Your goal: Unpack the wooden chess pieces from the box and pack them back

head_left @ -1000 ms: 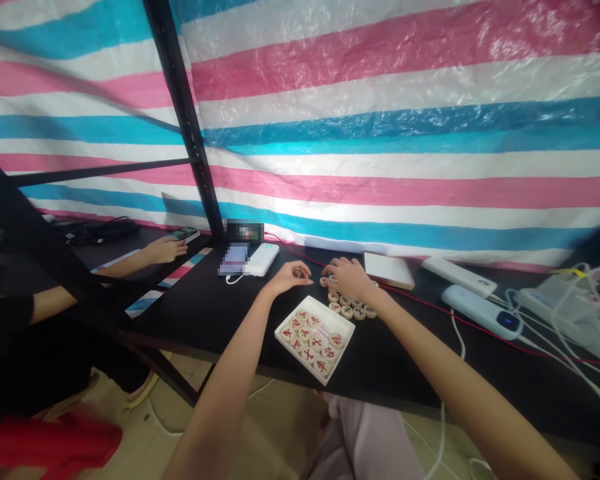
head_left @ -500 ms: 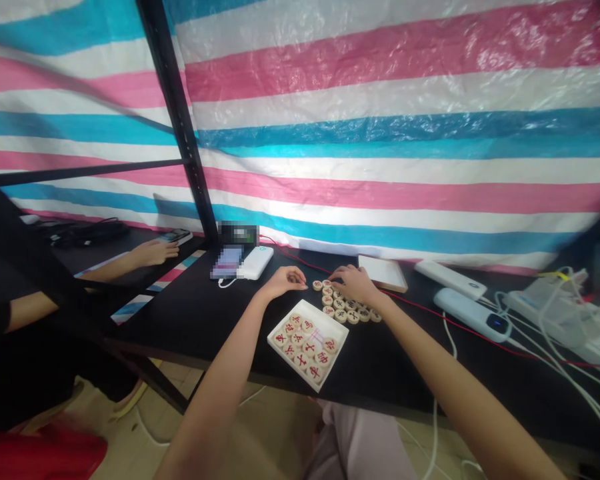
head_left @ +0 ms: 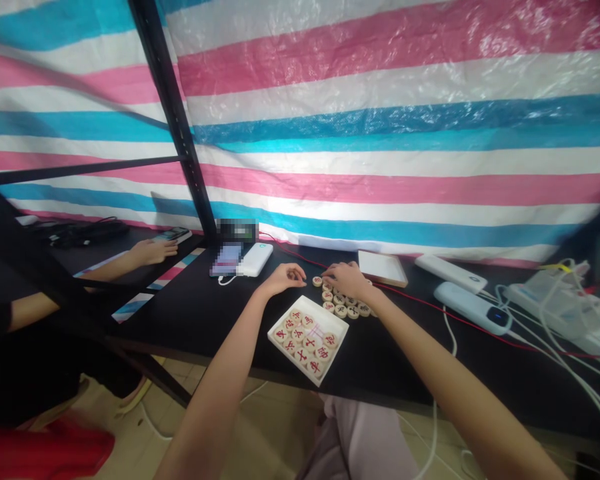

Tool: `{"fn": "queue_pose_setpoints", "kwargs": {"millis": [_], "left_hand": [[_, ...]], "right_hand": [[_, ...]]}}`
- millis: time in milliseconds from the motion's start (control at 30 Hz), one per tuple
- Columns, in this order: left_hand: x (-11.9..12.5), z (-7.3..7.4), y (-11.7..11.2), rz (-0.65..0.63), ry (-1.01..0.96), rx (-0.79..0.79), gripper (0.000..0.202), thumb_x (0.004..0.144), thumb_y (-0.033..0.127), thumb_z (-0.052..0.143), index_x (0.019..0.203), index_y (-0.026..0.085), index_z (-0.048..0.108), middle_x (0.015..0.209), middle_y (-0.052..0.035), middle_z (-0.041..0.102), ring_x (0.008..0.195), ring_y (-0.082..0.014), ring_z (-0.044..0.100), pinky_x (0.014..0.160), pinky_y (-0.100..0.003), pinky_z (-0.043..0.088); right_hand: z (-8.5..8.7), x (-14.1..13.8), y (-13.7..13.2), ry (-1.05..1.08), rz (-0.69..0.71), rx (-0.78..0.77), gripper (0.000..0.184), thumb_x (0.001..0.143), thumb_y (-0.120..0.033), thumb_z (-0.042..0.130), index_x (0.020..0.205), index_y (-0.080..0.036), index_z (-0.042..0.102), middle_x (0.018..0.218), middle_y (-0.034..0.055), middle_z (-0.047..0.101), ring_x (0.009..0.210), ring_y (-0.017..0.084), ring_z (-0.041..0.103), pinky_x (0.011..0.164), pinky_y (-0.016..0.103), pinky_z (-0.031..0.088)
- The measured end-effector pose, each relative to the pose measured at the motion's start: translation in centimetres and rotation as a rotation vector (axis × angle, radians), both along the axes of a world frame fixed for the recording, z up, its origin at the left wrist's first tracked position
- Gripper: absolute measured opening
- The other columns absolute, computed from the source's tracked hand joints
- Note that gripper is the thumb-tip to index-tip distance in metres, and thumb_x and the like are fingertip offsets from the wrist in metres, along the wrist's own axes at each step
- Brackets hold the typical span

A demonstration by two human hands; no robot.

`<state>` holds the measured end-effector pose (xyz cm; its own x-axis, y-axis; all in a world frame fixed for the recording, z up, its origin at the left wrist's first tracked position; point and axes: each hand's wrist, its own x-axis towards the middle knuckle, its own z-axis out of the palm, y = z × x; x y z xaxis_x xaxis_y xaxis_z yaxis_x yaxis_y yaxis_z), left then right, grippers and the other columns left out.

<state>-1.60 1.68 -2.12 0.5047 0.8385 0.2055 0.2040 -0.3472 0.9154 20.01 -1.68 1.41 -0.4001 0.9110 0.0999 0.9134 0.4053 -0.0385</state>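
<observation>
My left hand (head_left: pixel 285 279) rests on the black table with its fingers loosely curled; no piece shows in it. My right hand (head_left: pixel 349 279) reaches over a block of Chinese chess pieces (head_left: pixel 353 311), its bent fingers down on a piece in the back row that they mostly hide. A single piece with a red character (head_left: pixel 317 281) lies just left of those fingertips, between my two hands. In front of my hands stands a white square box (head_left: pixel 275 339), turned cornerwise, holding several red-lettered pieces (head_left: pixel 299 337) with a bare patch inside.
A shallow white lid (head_left: pixel 383 268) lies behind my right hand. White power banks (head_left: pixel 473 310), cables and a plastic box (head_left: pixel 555 307) occupy the right side. At the left back are a phone (head_left: pixel 227 259) and another power bank (head_left: pixel 256 260). Beyond the black post, another person's hand (head_left: pixel 155 251) touches a phone.
My right hand has shifted slightly left along the back row, toward the single piece. My left hand and the box stay put. The view tilts a little.
</observation>
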Motion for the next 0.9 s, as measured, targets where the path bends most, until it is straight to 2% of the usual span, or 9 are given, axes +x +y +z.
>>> {"fn": "queue_pose_setpoints", "kwargs": {"millis": [267,467,567,667,767,833,900], "left_hand": [[0.0,0.0,0.0,-0.015,0.028,-0.010,0.031,0.058,0.032,0.078,0.077,0.012,0.062,0.065,0.0009,0.055,0.062,-0.0096,0.050,0.060,-0.024,0.040],[0.1,0.0,0.0,-0.017,0.012,-0.028,0.030,0.056,0.029,0.079,0.075,0.012,0.063,0.064,0.0007,0.056,0.062,-0.0096,0.051,0.061,-0.024,0.040],[0.0,0.0,0.0,-0.020,0.007,-0.031,0.029,0.056,0.028,0.078,0.076,0.012,0.063,0.062,0.0011,0.056,0.061,-0.0096,0.051,0.061,-0.024,0.040],[0.0,0.0,0.1,-0.007,0.022,-0.008,0.028,0.057,0.028,0.077,0.076,0.012,0.063,0.063,0.0007,0.056,0.060,-0.0092,0.049,0.059,-0.024,0.039],[-0.1,0.1,0.1,0.010,0.047,0.023,0.025,0.058,0.026,0.076,0.075,0.012,0.064,0.064,0.0002,0.058,0.059,-0.0092,0.048,0.058,-0.023,0.038],[-0.1,0.1,0.1,0.016,0.057,0.038,0.021,0.059,0.023,0.075,0.073,0.013,0.064,0.064,0.0005,0.058,0.058,-0.0089,0.047,0.057,-0.023,0.038],[-0.2,0.1,0.1,0.022,0.062,0.047,0.018,0.059,0.020,0.074,0.073,0.013,0.064,0.066,-0.0001,0.060,0.058,-0.0086,0.047,0.058,-0.023,0.038]], "right_hand": [[0.1,0.2,-0.1,0.013,-0.002,-0.020,0.036,0.092,-0.036,0.036,0.116,-0.025,0.060,0.114,0.0070,0.064,0.104,0.022,0.055,0.087,0.039,0.030],[0.1,-0.2,-0.2,0.028,-0.015,0.034,0.034,0.092,-0.036,0.037,0.113,-0.026,0.062,0.117,0.0078,0.061,0.106,0.023,0.052,0.087,0.039,0.029],[0.6,-0.6,-0.8,0.077,0.007,0.077,0.031,0.091,-0.034,0.041,0.109,-0.025,0.064,0.116,0.0070,0.060,0.105,0.022,0.052,0.086,0.038,0.029],[1.8,-1.0,-2.3,0.162,0.109,0.049,0.024,0.089,-0.033,0.046,0.100,-0.025,0.066,0.109,0.0036,0.062,0.100,0.019,0.055,0.085,0.035,0.031],[3.1,-1.6,-4.7,0.189,0.294,-0.108,0.019,0.085,-0.034,0.052,0.095,-0.025,0.066,0.101,0.0007,0.064,0.092,0.016,0.058,0.083,0.032,0.033],[3.4,-2.0,-6.3,0.160,0.387,-0.174,0.018,0.082,-0.034,0.056,0.095,-0.026,0.066,0.101,0.0008,0.064,0.094,0.017,0.058,0.084,0.032,0.033],[3.2,-2.5,-7.5,0.104,0.413,-0.160,0.020,0.081,-0.033,0.058,0.098,-0.025,0.065,0.103,0.0025,0.063,0.098,0.019,0.057,0.087,0.034,0.032]]}}
